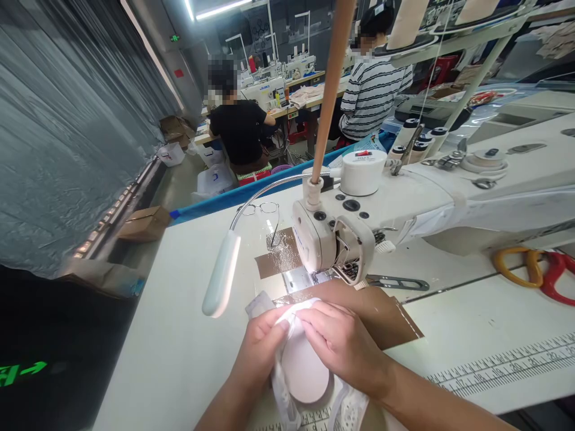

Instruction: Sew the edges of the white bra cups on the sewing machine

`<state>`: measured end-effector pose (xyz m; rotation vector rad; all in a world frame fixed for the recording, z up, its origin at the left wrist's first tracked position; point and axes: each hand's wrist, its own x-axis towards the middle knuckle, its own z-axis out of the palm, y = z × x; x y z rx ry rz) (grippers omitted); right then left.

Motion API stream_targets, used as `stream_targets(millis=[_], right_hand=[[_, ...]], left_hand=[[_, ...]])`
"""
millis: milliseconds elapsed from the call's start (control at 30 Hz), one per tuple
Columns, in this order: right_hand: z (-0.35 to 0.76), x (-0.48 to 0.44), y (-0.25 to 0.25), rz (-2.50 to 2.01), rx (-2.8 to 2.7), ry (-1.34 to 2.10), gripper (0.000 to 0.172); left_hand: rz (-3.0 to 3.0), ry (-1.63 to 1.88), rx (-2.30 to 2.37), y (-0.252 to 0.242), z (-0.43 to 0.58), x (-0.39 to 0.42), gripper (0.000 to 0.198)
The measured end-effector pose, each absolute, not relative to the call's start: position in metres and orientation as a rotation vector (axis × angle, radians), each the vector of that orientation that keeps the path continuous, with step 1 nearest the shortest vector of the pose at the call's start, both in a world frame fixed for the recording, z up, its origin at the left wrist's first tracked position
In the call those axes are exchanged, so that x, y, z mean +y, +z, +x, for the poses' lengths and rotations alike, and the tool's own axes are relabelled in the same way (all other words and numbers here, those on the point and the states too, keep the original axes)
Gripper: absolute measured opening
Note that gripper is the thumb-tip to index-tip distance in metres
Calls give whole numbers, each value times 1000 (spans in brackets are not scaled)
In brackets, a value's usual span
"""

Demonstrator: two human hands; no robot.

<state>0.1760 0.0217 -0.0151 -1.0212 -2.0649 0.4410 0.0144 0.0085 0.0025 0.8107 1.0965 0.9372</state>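
My left hand (262,339) pinches the upper edge of a white bra piece (305,368) between thumb and fingers. On the same edge, close beside it, my right hand (338,335) has its thumb and fingertips closed on the cloth. A smooth, pale rounded cup hangs below the fingers, with lace trim (349,409) at the lower right. Just beyond my hands is the sewing machine's needle area (314,276), apart from the cloth. My fingers cover the exact fold being held.
A lit gooseneck lamp (222,275) hangs at the left. Eyeglasses (265,208) lie behind it. Thread snips (399,282) and red- and yellow-handled scissors (541,272) lie right. A printed ruler (507,365) runs along the front. Two people sit at machines beyond.
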Motion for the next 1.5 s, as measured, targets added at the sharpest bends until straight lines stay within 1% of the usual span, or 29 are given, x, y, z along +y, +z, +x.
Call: stream_targets(millis=[200, 467, 567, 767, 1000, 1400, 1500], right_hand=[[173, 20, -16, -1093, -2020, 484, 25], [171, 21, -19, -1169, -2015, 492, 22], [174, 22, -18, -1191, -2020, 496, 23], [179, 20, -9, -1076, -1987, 593, 26], [175, 20, -12, -1033, -2033, 522, 27], [173, 21, -14, -1162, -2059, 410, 25], [177, 21, -12, -1185, -2024, 461, 26]], left_hand=[[837, 930, 1100, 11, 17, 5, 39], [879, 932, 1135, 4, 15, 6, 36], [877, 934, 1178, 6, 16, 6, 33], [912, 932, 1248, 7, 15, 5, 28], [929, 907, 1219, 6, 14, 4, 27], [915, 910, 1217, 7, 17, 4, 29], [913, 916, 1216, 8, 17, 4, 29]])
